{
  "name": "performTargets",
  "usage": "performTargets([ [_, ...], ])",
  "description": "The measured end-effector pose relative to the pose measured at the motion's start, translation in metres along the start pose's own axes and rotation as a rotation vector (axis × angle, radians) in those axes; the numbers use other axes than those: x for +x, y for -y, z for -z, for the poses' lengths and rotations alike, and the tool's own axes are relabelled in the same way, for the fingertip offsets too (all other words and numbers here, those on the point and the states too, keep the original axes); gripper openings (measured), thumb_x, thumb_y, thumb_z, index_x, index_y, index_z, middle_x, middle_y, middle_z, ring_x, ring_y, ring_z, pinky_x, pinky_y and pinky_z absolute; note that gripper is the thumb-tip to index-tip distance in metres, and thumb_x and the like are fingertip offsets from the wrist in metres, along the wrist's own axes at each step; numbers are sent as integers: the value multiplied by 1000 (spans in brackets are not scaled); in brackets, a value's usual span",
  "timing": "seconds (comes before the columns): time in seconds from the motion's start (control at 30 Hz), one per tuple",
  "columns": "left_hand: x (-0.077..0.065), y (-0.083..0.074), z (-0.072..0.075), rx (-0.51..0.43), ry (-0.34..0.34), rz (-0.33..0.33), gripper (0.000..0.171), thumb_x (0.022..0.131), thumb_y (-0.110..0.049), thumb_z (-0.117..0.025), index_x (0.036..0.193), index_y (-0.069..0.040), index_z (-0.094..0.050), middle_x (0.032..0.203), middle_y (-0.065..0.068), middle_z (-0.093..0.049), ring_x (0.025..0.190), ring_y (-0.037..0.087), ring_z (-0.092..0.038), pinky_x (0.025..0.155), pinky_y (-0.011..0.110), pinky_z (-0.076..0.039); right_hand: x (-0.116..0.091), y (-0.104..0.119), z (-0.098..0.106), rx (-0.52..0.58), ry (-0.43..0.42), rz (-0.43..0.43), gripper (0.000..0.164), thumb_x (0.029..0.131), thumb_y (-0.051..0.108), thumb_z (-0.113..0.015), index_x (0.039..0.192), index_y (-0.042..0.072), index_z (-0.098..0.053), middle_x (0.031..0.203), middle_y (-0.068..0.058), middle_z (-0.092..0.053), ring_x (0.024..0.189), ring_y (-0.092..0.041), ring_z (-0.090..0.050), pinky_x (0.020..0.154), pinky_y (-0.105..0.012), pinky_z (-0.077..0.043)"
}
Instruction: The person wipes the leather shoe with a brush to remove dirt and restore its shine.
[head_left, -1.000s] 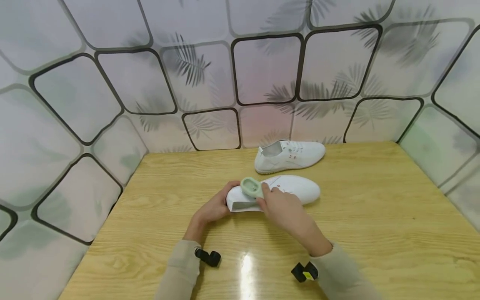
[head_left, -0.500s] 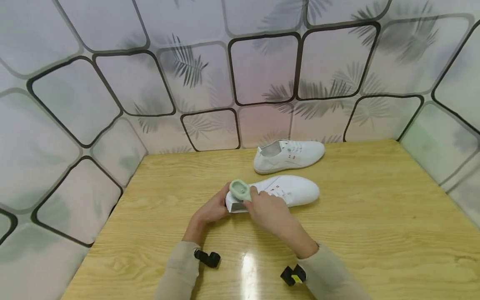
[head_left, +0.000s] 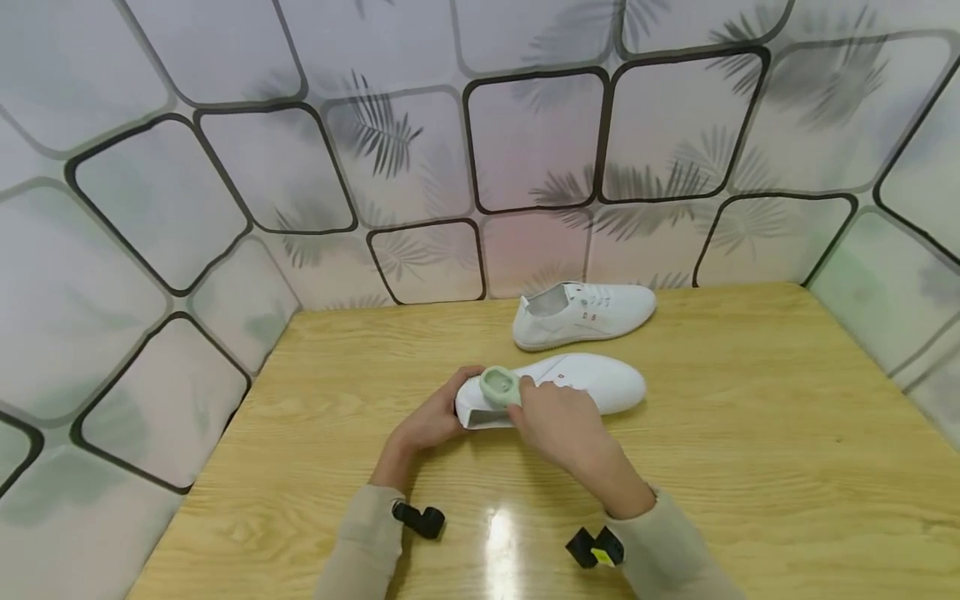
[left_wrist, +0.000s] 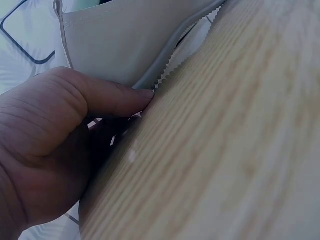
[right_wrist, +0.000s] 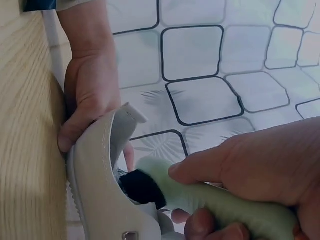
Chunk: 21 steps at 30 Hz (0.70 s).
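Observation:
A white lace-up shoe [head_left: 600, 379] lies tilted on the table, its opening facing the person. The left hand [head_left: 431, 421] grips its heel; in the left wrist view the thumb [left_wrist: 117, 100] presses low on the heel by the sole. The right hand [head_left: 562, 425] holds a pale green brush [head_left: 500, 387] over the shoe's opening. In the right wrist view the brush's dark bristles [right_wrist: 142, 187] reach into the opening at the collar, and fingers wrap its green handle [right_wrist: 240, 210]. Part of the laces is hidden behind the right hand.
A second white shoe [head_left: 588, 315] stands upright behind the first, near the table's back edge. The wooden table [head_left: 750, 433] meets patterned walls [head_left: 540, 142] at the back and sides.
The brush and right hand moved left toward the heel, then back right a little. The left hand keeps its grip on the heel, and the rear shoe stays put.

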<state>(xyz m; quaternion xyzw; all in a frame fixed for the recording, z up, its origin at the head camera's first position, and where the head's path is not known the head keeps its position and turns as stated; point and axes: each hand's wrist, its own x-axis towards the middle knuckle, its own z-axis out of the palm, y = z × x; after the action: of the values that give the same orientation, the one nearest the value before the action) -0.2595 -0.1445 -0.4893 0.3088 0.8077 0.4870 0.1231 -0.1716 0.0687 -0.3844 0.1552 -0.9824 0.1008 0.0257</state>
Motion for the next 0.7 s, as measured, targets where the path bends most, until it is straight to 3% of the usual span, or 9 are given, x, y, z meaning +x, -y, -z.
performTargets([
  [0.13, 0, -2, 1, -19, 2, 4, 79, 79, 12, -72, 146, -14, -38, 141, 12, -51, 123, 25, -50, 104, 42, -38, -2, 5, -6, -27, -52, 36, 43, 99, 31, -61, 118, -7, -61, 78, -16, -64, 65, -32, -65, 53, -43, -52],
  [0.3, 0, -3, 0, -80, 13, 4, 70, 86, 4, -72, 147, -11, -40, 144, 12, -51, 133, 23, -45, 111, 42, -33, 2, 13, -15, 78, 7, 117, 52, 103, 34, -52, 135, -8, -52, 94, -19, -66, 73, -32, -67, 54, -41, -51],
  [0.5, -1, -5, 0, -36, 7, -102, 66, 89, 1, -71, 146, -4, -39, 142, 14, -52, 130, 25, -48, 109, 34, -36, 5, 13, -11, 151, 57, 145, 53, 104, 38, -50, 143, 2, -50, 111, -18, -66, 87, -32, -68, 64, -46, -52],
  [0.57, -3, -13, 1, -25, 8, -126, 66, 89, 2, -70, 146, 0, -37, 142, 17, -51, 130, 26, -48, 108, 32, -36, 5, 14, -9, 122, 41, 173, 53, 103, 38, -51, 142, 3, -51, 109, -17, -67, 85, -32, -68, 63, -45, -52],
  [0.7, -3, -16, 2, -32, 11, -80, 69, 87, 4, -71, 147, -3, -37, 141, 16, -51, 128, 27, -49, 108, 38, -36, 3, 11, -6, 45, 19, 151, 46, 101, 38, -55, 135, 6, -57, 90, -13, -67, 73, -30, -66, 55, -42, -50],
])
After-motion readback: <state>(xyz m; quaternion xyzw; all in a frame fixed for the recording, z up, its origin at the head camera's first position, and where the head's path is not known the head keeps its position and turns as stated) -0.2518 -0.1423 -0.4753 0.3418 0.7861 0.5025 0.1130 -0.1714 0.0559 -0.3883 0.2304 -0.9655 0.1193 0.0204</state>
